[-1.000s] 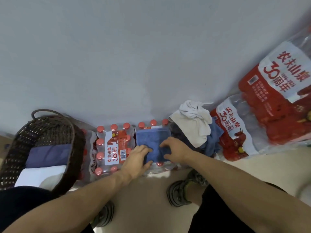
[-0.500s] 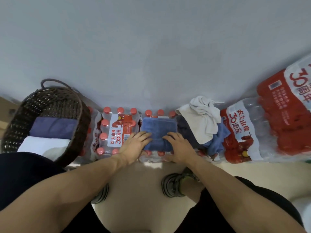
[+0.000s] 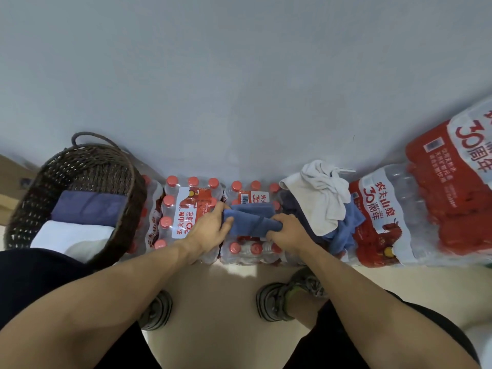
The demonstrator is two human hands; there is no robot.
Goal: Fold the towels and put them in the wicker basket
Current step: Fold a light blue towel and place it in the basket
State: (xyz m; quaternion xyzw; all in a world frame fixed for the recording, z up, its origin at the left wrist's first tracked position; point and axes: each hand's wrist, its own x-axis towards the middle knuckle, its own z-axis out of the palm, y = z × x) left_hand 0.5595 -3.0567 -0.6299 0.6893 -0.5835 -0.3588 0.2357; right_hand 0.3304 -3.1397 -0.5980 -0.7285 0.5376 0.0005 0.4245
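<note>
At far left the wicker basket (image 3: 80, 166) holds a folded dark blue towel (image 3: 89, 210) behind a folded white towel (image 3: 72, 233); beside it stand shrink-wrapped packs of water bottles (image 3: 183, 209). On the middle pack lies the blue towel (image 3: 250, 219), folded small; the left hand (image 3: 210, 230) grips its left end and the right hand (image 3: 286, 231) pinches its right end. Further right, a heap of unfolded towels (image 3: 322, 209), white on top, rests on the packs.
</note>
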